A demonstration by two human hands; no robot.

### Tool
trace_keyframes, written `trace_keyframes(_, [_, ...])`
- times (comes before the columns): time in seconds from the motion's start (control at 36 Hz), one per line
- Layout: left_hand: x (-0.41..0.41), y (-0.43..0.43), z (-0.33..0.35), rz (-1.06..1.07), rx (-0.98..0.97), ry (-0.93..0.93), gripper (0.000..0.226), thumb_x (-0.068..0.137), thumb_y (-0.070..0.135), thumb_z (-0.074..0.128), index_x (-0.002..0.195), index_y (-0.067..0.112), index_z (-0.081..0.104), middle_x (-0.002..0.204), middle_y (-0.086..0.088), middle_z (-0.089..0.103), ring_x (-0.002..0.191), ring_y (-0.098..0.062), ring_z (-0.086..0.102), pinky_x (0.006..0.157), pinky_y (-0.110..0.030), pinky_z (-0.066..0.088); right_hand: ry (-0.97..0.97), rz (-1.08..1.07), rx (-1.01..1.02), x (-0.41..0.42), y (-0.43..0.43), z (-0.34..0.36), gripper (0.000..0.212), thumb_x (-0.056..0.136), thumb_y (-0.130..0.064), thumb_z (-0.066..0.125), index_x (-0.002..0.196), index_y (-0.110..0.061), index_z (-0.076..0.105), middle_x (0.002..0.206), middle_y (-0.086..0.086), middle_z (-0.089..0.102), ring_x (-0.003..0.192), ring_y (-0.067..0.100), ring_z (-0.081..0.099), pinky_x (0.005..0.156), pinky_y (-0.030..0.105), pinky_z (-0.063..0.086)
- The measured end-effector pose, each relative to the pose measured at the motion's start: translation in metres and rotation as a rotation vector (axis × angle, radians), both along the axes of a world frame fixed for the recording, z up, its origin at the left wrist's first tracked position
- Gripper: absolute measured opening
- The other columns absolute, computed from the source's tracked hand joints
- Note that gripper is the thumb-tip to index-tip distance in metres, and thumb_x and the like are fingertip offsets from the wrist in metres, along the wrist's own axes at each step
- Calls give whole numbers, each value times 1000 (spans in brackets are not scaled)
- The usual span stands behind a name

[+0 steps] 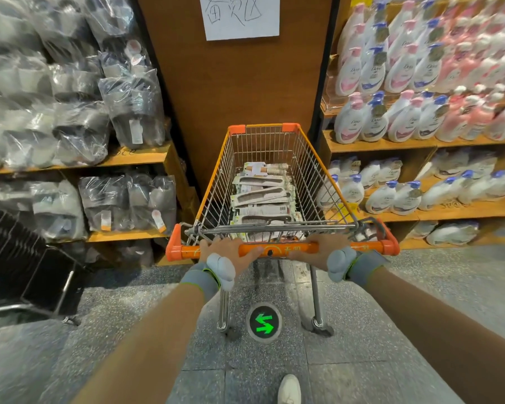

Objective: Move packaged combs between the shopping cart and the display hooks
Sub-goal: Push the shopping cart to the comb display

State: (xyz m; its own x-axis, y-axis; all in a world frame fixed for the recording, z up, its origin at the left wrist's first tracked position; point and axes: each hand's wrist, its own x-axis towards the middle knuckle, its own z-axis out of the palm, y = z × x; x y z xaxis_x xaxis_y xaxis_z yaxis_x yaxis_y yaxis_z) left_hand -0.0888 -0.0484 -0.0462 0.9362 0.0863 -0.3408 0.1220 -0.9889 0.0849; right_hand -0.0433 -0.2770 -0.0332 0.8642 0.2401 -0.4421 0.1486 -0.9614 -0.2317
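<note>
A: Why is the shopping cart [263, 144] nosed toward the brown panel [233, 83]?
B: It's probably being steered. No hooks show near it.
A: The packaged combs [260, 193]?
B: Stacked flat on the cart's floor, likely to ride steady.
A: Hands?
B: The left hand [228, 252] and right hand [321, 249] each wrap the cart's orange handle [277, 248], for pushing.

Shop aisle, wooden shelves [391, 145] of body wash bottles [373, 121], orange-handled shopping cart [274, 249]
</note>
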Motion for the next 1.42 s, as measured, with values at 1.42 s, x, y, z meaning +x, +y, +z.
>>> trace_keyframes(1.42, [-464, -60, 5, -153, -54, 3, 61, 86, 79, 14, 88, 27, 46, 77, 3, 48, 92, -25, 55, 101, -48, 30, -303, -89, -189, -501, -81, -24, 83, 62, -94, 29, 82, -22, 65, 75, 1, 69, 72, 18, 64, 55, 23, 33])
